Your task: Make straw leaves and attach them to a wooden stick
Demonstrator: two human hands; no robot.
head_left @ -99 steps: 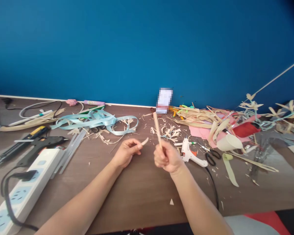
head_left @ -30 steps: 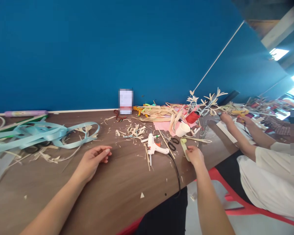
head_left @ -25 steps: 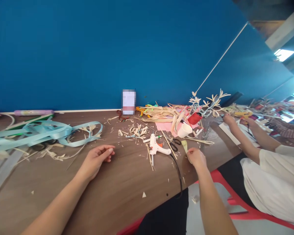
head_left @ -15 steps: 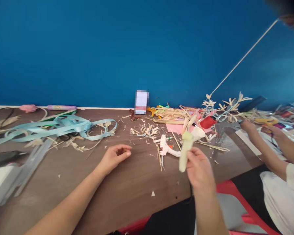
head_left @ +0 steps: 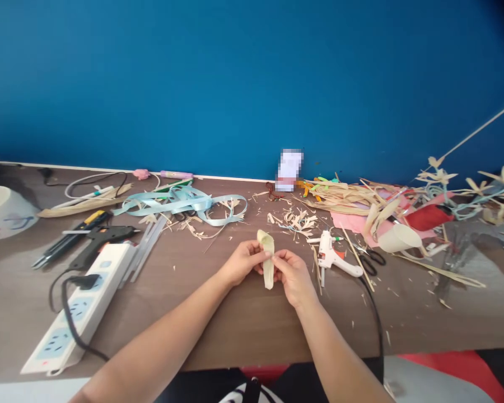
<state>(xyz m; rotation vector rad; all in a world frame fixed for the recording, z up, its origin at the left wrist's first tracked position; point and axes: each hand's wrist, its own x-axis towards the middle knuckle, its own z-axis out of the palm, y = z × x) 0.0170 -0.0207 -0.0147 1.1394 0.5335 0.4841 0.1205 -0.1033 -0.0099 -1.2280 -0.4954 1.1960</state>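
A pale green strip of dried husk (head_left: 269, 273), curled over at its top, is held upright above the table between both hands. My left hand (head_left: 246, 263) pinches it from the left near the middle. From the right, my right hand (head_left: 292, 274) grips the same strip with thumb and fingers; some fingertips are hidden behind it. Just right of my right hand lies a white glue gun (head_left: 327, 252), with black-handled scissors (head_left: 373, 262) beside it. Small husk scraps (head_left: 296, 221) are scattered behind the hands.
To the left are a white power strip (head_left: 96, 305), a black glue gun (head_left: 98, 243), clear glue sticks (head_left: 143, 252) and light blue ribbon (head_left: 172, 204). A white bowl (head_left: 8, 212) stands far left. Husk strips (head_left: 344, 196) and a white cup (head_left: 399, 239) lie at right.
My right hand has brought the husk strip left to the middle, and my left hand has taken hold of it too. The view has turned left; the co-worker's arms are out of sight.
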